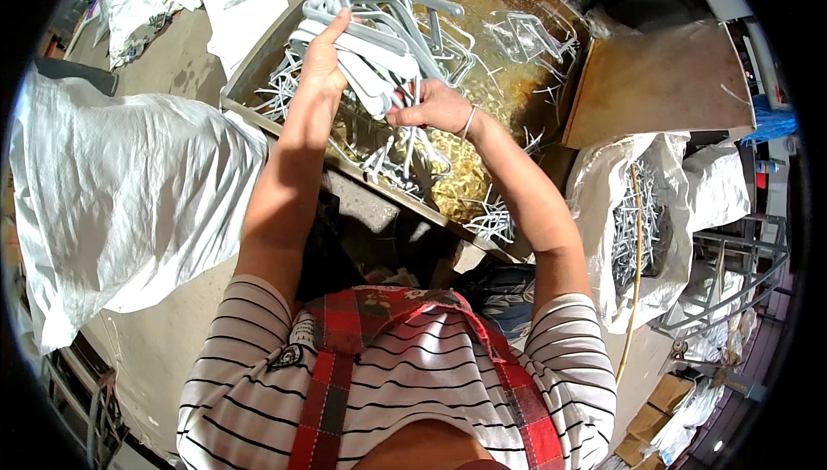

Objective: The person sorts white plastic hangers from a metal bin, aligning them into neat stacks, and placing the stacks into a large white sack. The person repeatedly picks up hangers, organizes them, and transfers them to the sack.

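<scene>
A bundle of grey frames with rounded corners is raised over a wide metal bin; I cannot tell their exact kind. My left hand grips the bundle from its left side, thumb up along it. At the lower right end of the bundle, my right hand is closed around frame ends, its fingers partly hidden. Below, the metal bin holds loose thin grey pieces and a yellowish, glinting mass. More grey frames lie towards its far right side.
White woven sacks stand at the left. On the right, an open white sack holds many thin grey pieces, with a long thin stick across it. A brownish flat panel adjoins the bin. Cardboard boxes lie lower right.
</scene>
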